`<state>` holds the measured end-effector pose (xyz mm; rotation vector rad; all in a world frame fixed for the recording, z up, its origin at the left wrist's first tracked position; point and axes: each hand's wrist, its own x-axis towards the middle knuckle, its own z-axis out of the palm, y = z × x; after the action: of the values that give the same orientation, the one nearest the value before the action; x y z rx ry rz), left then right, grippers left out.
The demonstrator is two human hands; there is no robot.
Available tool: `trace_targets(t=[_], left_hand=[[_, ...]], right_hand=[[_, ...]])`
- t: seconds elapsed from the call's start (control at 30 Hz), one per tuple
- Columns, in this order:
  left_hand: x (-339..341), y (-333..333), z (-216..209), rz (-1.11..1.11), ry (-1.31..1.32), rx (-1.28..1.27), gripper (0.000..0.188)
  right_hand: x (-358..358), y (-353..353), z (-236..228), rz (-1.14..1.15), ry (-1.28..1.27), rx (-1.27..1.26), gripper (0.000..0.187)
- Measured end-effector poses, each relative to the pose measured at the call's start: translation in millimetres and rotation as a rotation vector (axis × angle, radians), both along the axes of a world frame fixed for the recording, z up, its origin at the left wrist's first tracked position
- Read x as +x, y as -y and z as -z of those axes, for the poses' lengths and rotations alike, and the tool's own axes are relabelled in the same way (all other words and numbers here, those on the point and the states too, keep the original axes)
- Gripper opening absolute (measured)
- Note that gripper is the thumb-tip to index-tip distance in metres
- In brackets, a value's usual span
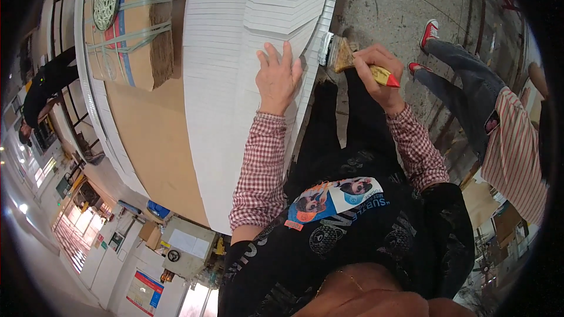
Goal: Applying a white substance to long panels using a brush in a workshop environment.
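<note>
My right hand (379, 73) is closed round a flat paintbrush (345, 56). Its yellow handle ends in a red tip, and its bristles, coated with something white, are at the right edge of a stack of white paper sheets (217, 64). The sheets are fanned out, so their edges show as many thin lines. Some folded or angled sheets (288, 0) lie on top toward the far side. Flat on the sheets rests my left hand (277, 79), its fingers spread and nothing in it.
Left of the sheets, a strapped brown bundle (135, 35) with a green string coil (106, 3) sits on a tan board (153, 135). Another person (487, 105) in jeans and red shoes stands on the concrete floor (388, 0) at right; one in black (50, 85) is far left.
</note>
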<state>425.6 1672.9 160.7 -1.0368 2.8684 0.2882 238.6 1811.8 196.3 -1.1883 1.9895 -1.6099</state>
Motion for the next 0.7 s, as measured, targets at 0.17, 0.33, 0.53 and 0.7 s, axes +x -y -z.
trace_targets(t=[0.17,0.33,0.53,0.7], left_hand=[[-4.1,-0.6,2.5,0.018,-0.009,-0.003,0.045],[1.7,-20.1,7.9,-0.092,-0.076,0.024,0.056],[51.9,-61.9,16.3,-0.264,0.013,-0.056,0.072],[56.5,-36.4,13.7,-0.073,-0.064,-0.036,0.052]], right_hand=[[-23.8,14.8,-2.3,0.073,-0.066,-0.079,0.004],[3.1,3.2,6.2,-0.039,0.042,0.003,0.003],[1.3,-10.5,-7.1,-0.026,0.054,-0.025,0.004],[-3.0,3.0,11.4,0.064,-0.042,-0.043,0.005]])
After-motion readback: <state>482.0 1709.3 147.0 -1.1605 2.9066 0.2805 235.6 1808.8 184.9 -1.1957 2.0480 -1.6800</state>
